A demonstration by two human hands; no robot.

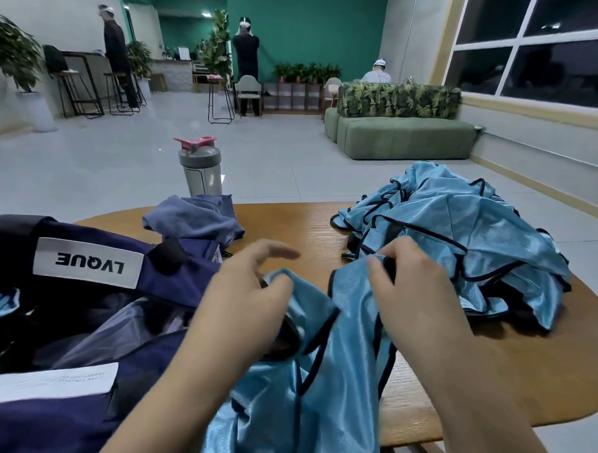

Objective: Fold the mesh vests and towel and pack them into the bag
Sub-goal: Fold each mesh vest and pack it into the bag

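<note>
Mesh vest (318,381), the light blue one with dark trim, is hanging off the near edge of the wooden table (490,371), stretched between both hands. The right hand (414,293) has its fingers curled round the top edge, pinching a bunched bit of fabric and trim right under the fingertips. The left hand (250,292) pinches the other shoulder with its thumb, while the longer fingers stick out loose past the cloth, toward the towel (195,218).

My take on doing this fold well: get both pinches on matching shoulder corners first, since the fabric between the fingers looks twisted. Give it a shake so the trim lines run straight down below the knuckles, then bring the two hands together. This stuff looks slippery, so I'd keep the pinch firm.

The pile of vests (461,240) sits just beyond the right fingers, touching the held one. The navy bag (81,319) lies open just left of the left wrist. A shaker bottle (200,170) stands behind the towel.
</note>
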